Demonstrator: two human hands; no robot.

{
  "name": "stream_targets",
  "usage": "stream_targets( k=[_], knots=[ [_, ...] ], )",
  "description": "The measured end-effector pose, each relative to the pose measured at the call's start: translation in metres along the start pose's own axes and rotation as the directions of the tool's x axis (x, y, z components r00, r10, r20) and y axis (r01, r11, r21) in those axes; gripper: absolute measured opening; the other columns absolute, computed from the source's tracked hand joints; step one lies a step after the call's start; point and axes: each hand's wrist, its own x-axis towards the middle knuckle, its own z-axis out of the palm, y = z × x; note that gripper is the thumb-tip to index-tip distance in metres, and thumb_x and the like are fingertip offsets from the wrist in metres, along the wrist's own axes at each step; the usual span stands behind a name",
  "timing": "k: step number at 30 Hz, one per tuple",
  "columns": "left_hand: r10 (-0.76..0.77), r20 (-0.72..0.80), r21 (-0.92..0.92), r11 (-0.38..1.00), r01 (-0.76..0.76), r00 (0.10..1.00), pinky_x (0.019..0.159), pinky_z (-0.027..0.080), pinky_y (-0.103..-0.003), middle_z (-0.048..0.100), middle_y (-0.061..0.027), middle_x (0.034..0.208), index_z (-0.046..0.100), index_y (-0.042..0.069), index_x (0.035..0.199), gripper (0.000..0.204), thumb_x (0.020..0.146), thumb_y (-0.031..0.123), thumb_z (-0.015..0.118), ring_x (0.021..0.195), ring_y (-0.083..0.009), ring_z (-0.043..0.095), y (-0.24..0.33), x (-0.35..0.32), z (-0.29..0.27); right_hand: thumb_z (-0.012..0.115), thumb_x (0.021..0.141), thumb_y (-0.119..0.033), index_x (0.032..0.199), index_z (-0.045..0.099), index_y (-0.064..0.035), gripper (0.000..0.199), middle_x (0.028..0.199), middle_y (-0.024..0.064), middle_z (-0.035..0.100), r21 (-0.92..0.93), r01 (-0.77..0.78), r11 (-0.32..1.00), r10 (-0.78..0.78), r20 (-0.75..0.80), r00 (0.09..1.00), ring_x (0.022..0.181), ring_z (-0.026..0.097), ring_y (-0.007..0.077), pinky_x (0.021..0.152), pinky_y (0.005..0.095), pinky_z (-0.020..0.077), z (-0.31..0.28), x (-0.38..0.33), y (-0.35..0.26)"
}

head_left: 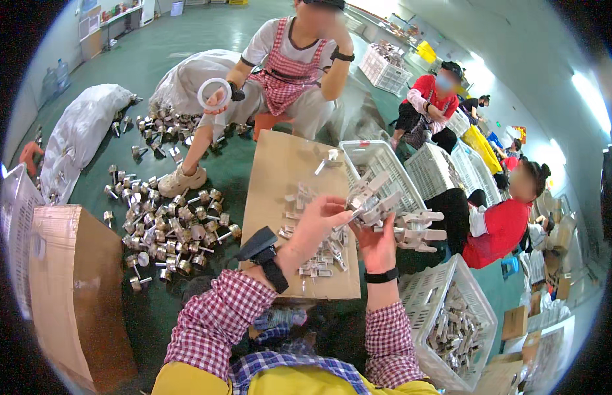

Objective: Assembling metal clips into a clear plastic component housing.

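Note:
Above the right edge of a cardboard work surface, both hands are raised close together. My right hand is closed around a bunch of silvery, two-pronged clip-like metal pieces that fan out to the right. Thumb and fingers of my left hand pinch the near side of the same bunch. The exact kind of these pieces is not plain. Loose pieces of similar look lie on the cardboard below and left of the hands. Farther back on it rests a single metal piece with a rod.
A white crate stands beyond the hands; another crate, holding similar pieces, is at the right. Round metal parts with stems cover the floor at left, beside a cardboard box. Opposite sits a person holding a white ring.

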Motion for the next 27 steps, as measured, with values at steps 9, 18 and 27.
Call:
stream_targets(
  k=[9,18,27],
  knots=[
    [-0.095,-0.112,-0.210,0.975,0.070,0.989,0.081,0.044,-0.028,0.059,-0.0084,0.099,0.053,0.001,0.109,0.035,0.081,0.015,0.069,0.091,-0.0142,0.055,-0.005,0.005,-0.002,0.046,0.095,-0.043,0.128,0.043,-0.0097,0.046,0.118,0.0095,0.053,-0.121,0.051,0.991,-0.055,-0.031,0.998,0.114,0.052,0.0267,0.095,0.0515,0.0478,0.007,0.000,0.011],
    [-0.125,-0.112,-0.061,0.991,0.119,0.986,0.089,0.043,-0.031,0.061,-0.0049,0.099,0.060,0.005,0.103,0.024,0.080,0.011,0.067,0.097,-0.0171,0.057,0.004,0.001,-0.017,0.046,0.095,-0.043,0.128,0.043,-0.0089,0.048,0.119,0.0102,0.054,-0.078,0.052,0.996,-0.049,0.036,0.998,0.111,0.055,0.0268,0.092,0.0489,0.0499,0.008,-0.001,0.011],
    [0.496,-0.013,0.579,0.711,-0.398,0.868,0.094,0.041,-0.033,0.056,-0.0080,0.110,0.055,0.003,0.114,0.034,0.080,0.007,0.062,0.106,-0.0205,0.053,0.015,-0.006,0.001,0.051,0.092,-0.047,0.128,0.043,-0.0102,0.052,0.122,0.0072,0.051,-0.113,0.102,0.988,-0.102,0.010,0.995,0.109,0.052,0.0230,0.090,0.0451,0.0495,0.028,-0.012,-0.003]
  ],
)
